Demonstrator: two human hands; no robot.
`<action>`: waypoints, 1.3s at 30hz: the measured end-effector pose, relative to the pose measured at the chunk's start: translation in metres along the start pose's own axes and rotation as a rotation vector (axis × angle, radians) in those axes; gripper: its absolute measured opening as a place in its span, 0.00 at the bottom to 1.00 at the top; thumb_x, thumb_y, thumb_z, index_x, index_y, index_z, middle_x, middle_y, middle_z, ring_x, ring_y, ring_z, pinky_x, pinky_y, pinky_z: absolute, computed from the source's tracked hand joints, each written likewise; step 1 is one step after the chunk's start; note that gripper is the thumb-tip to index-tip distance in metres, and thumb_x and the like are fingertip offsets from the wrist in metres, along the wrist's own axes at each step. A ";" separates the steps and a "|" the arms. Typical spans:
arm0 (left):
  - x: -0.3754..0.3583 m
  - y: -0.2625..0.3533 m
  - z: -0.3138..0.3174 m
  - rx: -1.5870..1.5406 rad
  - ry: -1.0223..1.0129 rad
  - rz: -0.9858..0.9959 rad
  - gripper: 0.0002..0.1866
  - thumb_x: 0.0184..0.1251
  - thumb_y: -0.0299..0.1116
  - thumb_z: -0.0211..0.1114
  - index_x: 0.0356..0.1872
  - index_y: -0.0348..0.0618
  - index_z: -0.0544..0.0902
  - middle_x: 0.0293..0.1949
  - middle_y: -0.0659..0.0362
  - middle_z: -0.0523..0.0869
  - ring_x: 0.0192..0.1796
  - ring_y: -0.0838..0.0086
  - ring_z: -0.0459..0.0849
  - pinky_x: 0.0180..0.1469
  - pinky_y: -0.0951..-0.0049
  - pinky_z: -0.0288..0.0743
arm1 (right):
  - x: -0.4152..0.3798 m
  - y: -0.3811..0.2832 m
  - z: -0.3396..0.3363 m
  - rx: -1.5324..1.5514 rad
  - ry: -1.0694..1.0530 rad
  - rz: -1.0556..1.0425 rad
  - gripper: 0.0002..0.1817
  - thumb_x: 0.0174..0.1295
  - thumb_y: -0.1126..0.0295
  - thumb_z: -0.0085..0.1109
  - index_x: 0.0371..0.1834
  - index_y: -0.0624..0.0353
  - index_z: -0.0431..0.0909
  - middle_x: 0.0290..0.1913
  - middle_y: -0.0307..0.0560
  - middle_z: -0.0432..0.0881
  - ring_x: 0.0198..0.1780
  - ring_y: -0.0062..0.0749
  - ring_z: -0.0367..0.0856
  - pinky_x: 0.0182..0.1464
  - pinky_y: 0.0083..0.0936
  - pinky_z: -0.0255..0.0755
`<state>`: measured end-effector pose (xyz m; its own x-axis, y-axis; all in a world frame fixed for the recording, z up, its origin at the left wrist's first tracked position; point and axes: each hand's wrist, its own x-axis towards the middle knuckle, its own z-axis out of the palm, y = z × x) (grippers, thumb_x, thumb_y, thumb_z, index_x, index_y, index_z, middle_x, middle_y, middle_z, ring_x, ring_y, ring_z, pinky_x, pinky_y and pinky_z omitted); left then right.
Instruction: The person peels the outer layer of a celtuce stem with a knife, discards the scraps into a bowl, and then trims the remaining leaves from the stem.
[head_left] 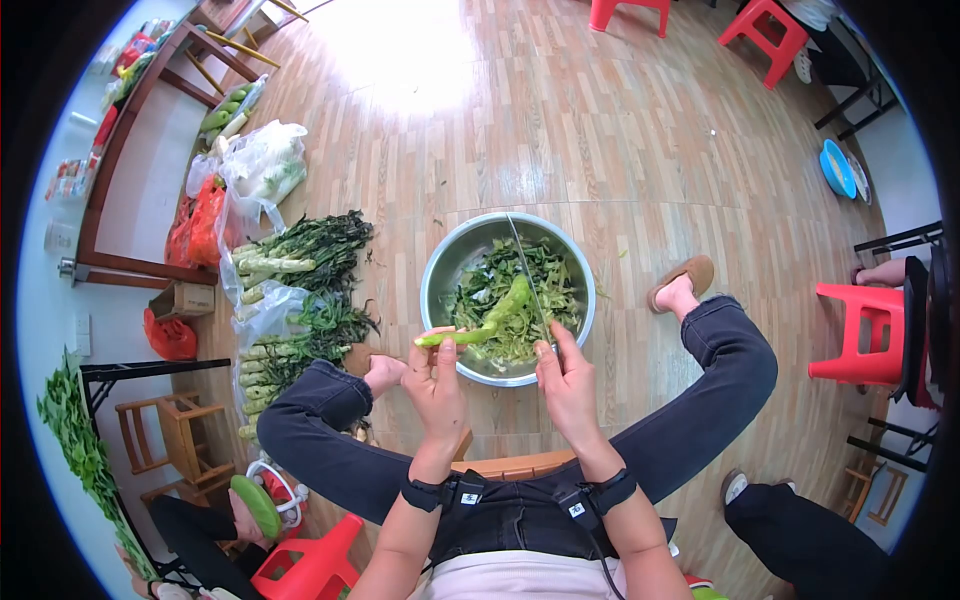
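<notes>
My left hand (437, 392) is closed around one end of a bright green stalk (492, 325), which looks like a peeled lettuce stem and slants up to the right over the bowl. In my right hand (566, 388) is a long knife (524, 262), its thin blade pointing away from me across the bowl and overlapping the stalk's far end. Beneath both hands, a wide metal bowl (431, 285) on the floor holds green peelings and leaf scraps (555, 275). Its near rim is right by my fingers.
Leafy stalks (300, 260) lie in piles on the floor to the left, beside plastic bags (265, 165). A red stool (862, 335) stands at the right, where other people sit. Behind my left leg is another red stool (310, 560). A blue basin (836, 168) rests near the right wall.
</notes>
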<state>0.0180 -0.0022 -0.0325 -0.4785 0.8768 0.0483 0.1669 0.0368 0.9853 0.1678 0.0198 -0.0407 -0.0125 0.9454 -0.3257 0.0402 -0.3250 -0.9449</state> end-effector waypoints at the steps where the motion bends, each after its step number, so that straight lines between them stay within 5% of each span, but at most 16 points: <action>1: 0.001 -0.002 -0.001 0.050 -0.014 0.007 0.10 0.72 0.30 0.49 0.48 0.38 0.72 0.41 0.55 0.82 0.39 0.78 0.81 0.40 0.80 0.74 | -0.001 0.001 0.000 -0.008 -0.011 0.020 0.22 0.65 0.64 0.53 0.59 0.63 0.69 0.17 0.38 0.65 0.21 0.17 0.62 0.23 0.19 0.59; 7: 0.006 0.000 -0.001 -0.064 -0.051 -0.059 0.09 0.73 0.31 0.48 0.47 0.39 0.71 0.38 0.58 0.79 0.38 0.76 0.81 0.43 0.75 0.78 | -0.023 -0.018 0.016 -0.143 -0.177 -0.034 0.24 0.65 0.64 0.52 0.63 0.59 0.66 0.15 0.43 0.67 0.17 0.23 0.65 0.22 0.24 0.61; 14: 0.006 0.006 0.009 -0.249 0.036 -0.142 0.07 0.70 0.29 0.52 0.44 0.39 0.73 0.36 0.60 0.78 0.37 0.80 0.79 0.41 0.78 0.77 | -0.032 -0.024 0.029 -0.335 -0.156 -0.293 0.26 0.61 0.66 0.56 0.63 0.54 0.66 0.26 0.50 0.80 0.23 0.40 0.79 0.27 0.30 0.71; 24: 0.000 0.009 0.016 -0.194 0.014 -0.116 0.07 0.72 0.29 0.49 0.47 0.42 0.70 0.40 0.60 0.76 0.41 0.80 0.77 0.42 0.78 0.77 | -0.030 -0.022 0.030 -0.398 -0.090 -0.309 0.26 0.60 0.67 0.57 0.63 0.55 0.67 0.34 0.53 0.82 0.26 0.42 0.81 0.27 0.30 0.73; 26: 0.000 0.007 0.017 -0.199 0.014 -0.104 0.07 0.71 0.28 0.49 0.47 0.42 0.69 0.40 0.60 0.76 0.41 0.80 0.77 0.41 0.78 0.77 | -0.029 -0.022 0.032 -0.387 -0.056 -0.359 0.26 0.60 0.71 0.58 0.62 0.58 0.67 0.22 0.52 0.76 0.19 0.37 0.75 0.24 0.28 0.68; 39: 0.002 0.012 0.024 -0.265 0.074 -0.068 0.06 0.68 0.27 0.53 0.42 0.38 0.72 0.35 0.58 0.79 0.37 0.77 0.80 0.43 0.77 0.76 | -0.019 -0.013 0.032 -0.464 -0.010 -0.390 0.26 0.60 0.70 0.57 0.62 0.59 0.66 0.21 0.53 0.76 0.21 0.41 0.77 0.24 0.31 0.68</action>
<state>0.0400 0.0113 -0.0244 -0.5437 0.8391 -0.0167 -0.0942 -0.0412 0.9947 0.1357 0.0052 -0.0231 -0.1236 0.9916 0.0392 0.4619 0.0925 -0.8821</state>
